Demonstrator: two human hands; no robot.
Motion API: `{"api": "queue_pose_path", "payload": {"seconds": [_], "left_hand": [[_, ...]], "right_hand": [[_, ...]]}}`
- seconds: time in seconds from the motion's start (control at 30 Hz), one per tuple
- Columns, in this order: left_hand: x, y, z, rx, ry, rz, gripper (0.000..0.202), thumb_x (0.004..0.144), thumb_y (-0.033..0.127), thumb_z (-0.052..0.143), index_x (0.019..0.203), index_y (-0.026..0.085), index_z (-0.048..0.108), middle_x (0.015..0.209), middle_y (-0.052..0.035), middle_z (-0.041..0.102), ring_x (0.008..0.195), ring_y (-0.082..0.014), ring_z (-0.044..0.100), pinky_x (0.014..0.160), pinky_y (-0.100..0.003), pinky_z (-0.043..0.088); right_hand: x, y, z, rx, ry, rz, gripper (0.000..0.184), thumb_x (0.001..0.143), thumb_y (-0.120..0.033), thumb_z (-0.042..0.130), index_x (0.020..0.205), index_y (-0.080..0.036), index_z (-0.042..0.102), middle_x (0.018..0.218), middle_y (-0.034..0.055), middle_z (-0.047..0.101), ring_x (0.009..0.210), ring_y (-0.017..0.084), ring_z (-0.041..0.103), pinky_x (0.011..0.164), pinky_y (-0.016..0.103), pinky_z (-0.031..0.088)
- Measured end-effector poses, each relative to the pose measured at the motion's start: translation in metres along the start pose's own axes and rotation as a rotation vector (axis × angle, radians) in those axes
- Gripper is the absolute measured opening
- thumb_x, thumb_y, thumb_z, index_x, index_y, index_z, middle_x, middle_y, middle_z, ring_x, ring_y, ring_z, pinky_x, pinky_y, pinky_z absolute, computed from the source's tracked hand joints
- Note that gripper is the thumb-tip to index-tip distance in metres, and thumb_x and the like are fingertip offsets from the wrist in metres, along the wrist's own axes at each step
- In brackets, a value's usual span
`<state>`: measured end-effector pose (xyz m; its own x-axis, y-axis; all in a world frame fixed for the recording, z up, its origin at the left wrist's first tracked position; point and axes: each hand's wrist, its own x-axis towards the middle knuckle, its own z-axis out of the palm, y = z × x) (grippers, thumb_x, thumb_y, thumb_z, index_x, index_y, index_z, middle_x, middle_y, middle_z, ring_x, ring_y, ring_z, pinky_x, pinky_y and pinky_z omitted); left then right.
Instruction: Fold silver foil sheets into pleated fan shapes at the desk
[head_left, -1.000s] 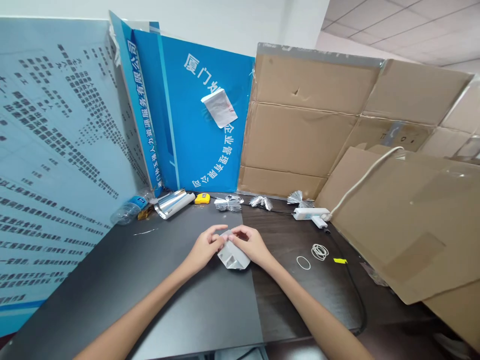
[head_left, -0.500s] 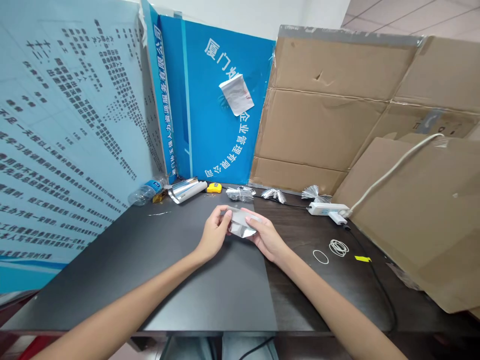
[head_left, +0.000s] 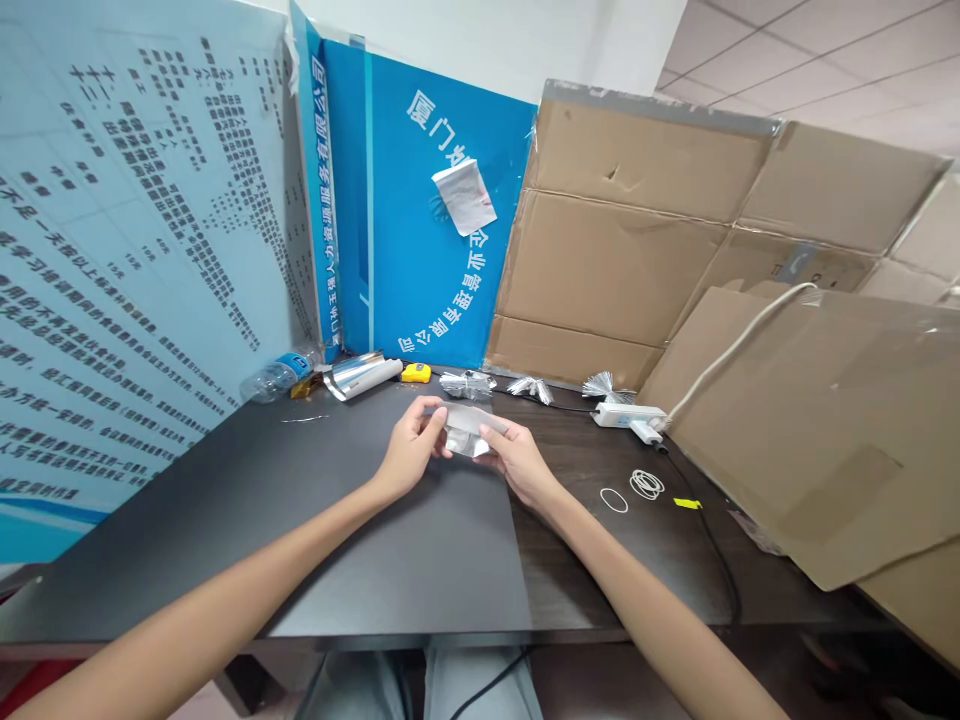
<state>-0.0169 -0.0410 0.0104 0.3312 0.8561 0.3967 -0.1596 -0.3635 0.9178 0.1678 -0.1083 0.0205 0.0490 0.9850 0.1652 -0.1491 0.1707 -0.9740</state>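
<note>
A small silvery sheet of foil [head_left: 466,440] is held above the dark table, its upper part dull grey and its lower part shiny. My left hand [head_left: 414,442] pinches its left edge, thumb on the near face. On the right edge, my right hand [head_left: 517,458] grips it the same way. The fingers behind the foil are mostly hidden. Just beyond my hands lies a bundle of silvery strips [head_left: 466,385]. Farther right are a second bundle [head_left: 531,389] and a fanned-out third one [head_left: 604,388].
Along the back stand a plastic bottle [head_left: 279,377], a foil roll [head_left: 363,376] and a yellow tape measure [head_left: 416,373]. At right are a power strip [head_left: 628,416], white rubber bands [head_left: 646,485], a yellow tag [head_left: 687,504] and a black cable [head_left: 720,555]. Cardboard panels [head_left: 600,260] wall the back.
The view has shifted, so the scene sits a little farther left. Both hands still hold the foil, whose upper edge now looks more folded over toward me.
</note>
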Motion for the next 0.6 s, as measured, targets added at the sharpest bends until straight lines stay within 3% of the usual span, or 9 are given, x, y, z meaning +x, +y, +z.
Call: {"api": "queue_pose_path", "payload": {"seconds": [0.2,0.47,0.6], "left_hand": [[0.002,-0.002,0.000,-0.026,-0.049,-0.056,0.052,0.092,0.066,0.063,0.115,0.022,0.053,0.064,0.0038,0.064,0.052,-0.0177,0.067,0.052,-0.024,0.046],[0.001,0.002,-0.005,-0.131,-0.278,-0.159,0.058,0.095,0.061,0.058,0.138,0.023,0.054,0.065,0.0012,0.067,0.045,-0.0152,0.060,0.045,-0.022,0.037],[0.006,0.000,-0.010,-0.205,-0.312,-0.210,0.056,0.094,0.062,0.062,0.129,0.019,0.061,0.070,-0.0027,0.070,0.048,-0.0144,0.062,0.048,-0.021,0.040]], "right_hand": [[0.004,-0.001,-0.003,-0.083,0.007,-0.058,0.062,0.082,-0.052,0.082,0.139,-0.032,0.071,0.131,0.0052,0.073,0.093,0.020,0.068,0.067,0.027,0.057],[0.000,-0.007,0.000,-0.017,-0.015,-0.008,0.040,0.078,-0.040,0.082,0.115,-0.027,0.083,0.121,0.0059,0.076,0.080,0.015,0.065,0.060,0.025,0.053],[-0.002,-0.015,0.001,0.038,-0.021,0.018,0.031,0.075,-0.034,0.080,0.103,-0.024,0.085,0.138,0.0062,0.070,0.088,0.016,0.067,0.060,0.022,0.053]]}}
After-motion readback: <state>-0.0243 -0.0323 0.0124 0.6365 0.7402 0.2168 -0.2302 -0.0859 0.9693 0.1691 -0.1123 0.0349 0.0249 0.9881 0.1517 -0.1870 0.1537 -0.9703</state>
